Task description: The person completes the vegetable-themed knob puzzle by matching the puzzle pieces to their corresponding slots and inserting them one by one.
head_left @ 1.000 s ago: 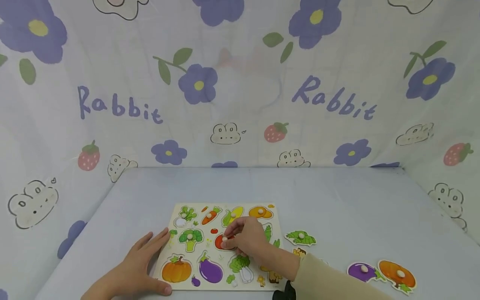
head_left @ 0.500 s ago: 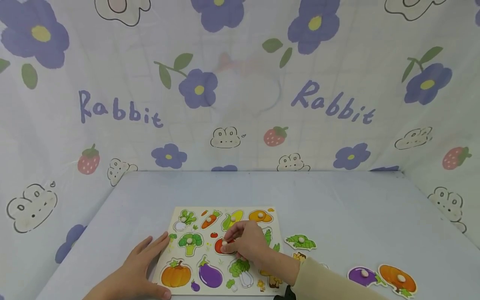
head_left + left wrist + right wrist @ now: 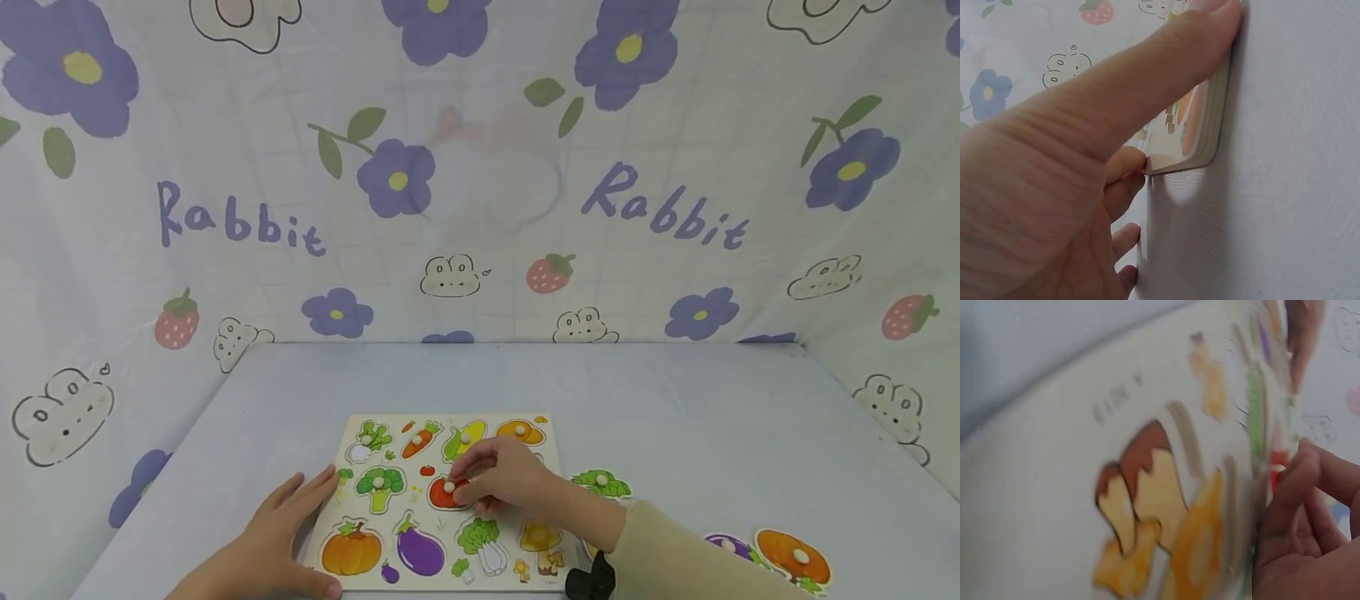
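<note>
Fingers of your right hand (image 3: 506,479) bend beside the tomato piece (image 3: 442,495), which sits midway between the board's (image 3: 388,523) side edges; whether they grip its knob (image 3: 449,487), I cannot tell. Your left hand (image 3: 277,525), fingers extended, spans left edge to near-left corner, likely for steadiness.

Counts, head view. Puzzle board (image 3: 450,554): 1. Knobbed pieces on it: 6, comprising radish piece (image 3: 369,442), carrot piece (image 3: 420,440), corn piece (image 3: 465,440), orange-brown piece (image 3: 521,432), broccoli piece (image 3: 379,483), tomato piece (image 3: 442,493). Large knobless pictures visible: 4, comprising pumpkin picture (image 3: 351,552), eggplant picture (image 3: 421,550), leafy picture (image 3: 482,542), mushroom picture (image 3: 542,540). Loose pieces clearly seen on bench (image 3: 675,417): 3, comprising green piece (image 3: 602,484), purple piece (image 3: 729,546), orange piece (image 3: 793,557); area behind right sleeve (image 3: 675,550) uncountable. Hands: 2, one left hand (image 3: 277,533), one right hand (image 3: 504,475). Backdrop (image 3: 262,150): 1, bearing "Rabbit" lettering (image 3: 242,218) ×2, strawberries (image 3: 176,322) ×3.
</note>
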The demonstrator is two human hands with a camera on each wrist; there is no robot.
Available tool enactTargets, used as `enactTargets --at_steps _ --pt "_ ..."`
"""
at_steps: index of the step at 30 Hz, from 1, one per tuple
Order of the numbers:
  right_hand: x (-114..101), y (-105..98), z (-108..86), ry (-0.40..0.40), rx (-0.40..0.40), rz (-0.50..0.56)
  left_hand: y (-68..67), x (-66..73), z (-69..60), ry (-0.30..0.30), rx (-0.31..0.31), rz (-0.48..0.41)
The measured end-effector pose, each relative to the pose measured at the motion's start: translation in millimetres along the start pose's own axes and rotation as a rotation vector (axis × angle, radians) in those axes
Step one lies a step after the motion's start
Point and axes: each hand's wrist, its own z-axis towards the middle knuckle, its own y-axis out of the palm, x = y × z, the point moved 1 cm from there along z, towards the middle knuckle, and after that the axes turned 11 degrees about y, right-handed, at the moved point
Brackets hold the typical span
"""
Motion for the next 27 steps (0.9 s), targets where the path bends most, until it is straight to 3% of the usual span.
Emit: enactTargets --at_steps 8,15,20,24,27 --pt "-7.5 -59.9 -29.8 -0.131 0.145 -0.19 1.4 -0.2 -1.6 0.004 -0.014 -0.008" --pt "6.7 -110.9 -65.5 -0.111 0.269 -0.228 -1.2 0.0 -3.6 0.017 -0.024 0.01" --pt "20.7 -133.8 -70.9 -0.12 0.198 -0.284 -1.8 -1.8 -3.9 0.02 -0.021 0.018" --pt "34.5 -144.8 -65.9 -0.076 0.127 -0.282 0.0 -2.3 -1.4 -0.005 -0.017 0.013" --pt "42.0 -147.2 -61.7 -0.042 0.117 -0.262 1.3 -2.0 -0.1 -0.013 -0.017 0.015"
